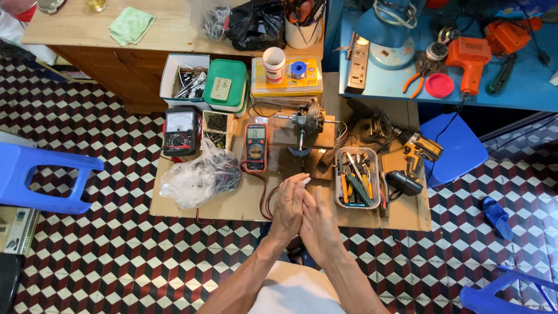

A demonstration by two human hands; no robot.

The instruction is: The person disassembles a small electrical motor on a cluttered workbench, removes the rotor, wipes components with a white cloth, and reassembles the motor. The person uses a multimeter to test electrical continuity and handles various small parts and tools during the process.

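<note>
My left hand (pixel 289 208) and my right hand (pixel 318 221) are pressed together, palm to palm, over the near edge of a low wooden board table (pixel 244 203). A small white bit (pixel 306 181) shows at the fingertips of my left hand; what it is cannot be told. Just beyond the hands lies an orange digital multimeter (pixel 256 146) with red and black leads trailing toward me. A small electric motor (pixel 306 121) with a shaft stands on the board behind it. Right of my hands sits a clear plastic tray of hand tools (pixel 356 177).
A crumpled clear plastic bag (pixel 197 176) and a black analogue meter (pixel 180 131) lie at the left. A cordless drill (pixel 417 148) and a black charger (pixel 404 182) sit at the right. Blue plastic stools (pixel 40 174) (pixel 459 148) flank the table on a chequered tile floor.
</note>
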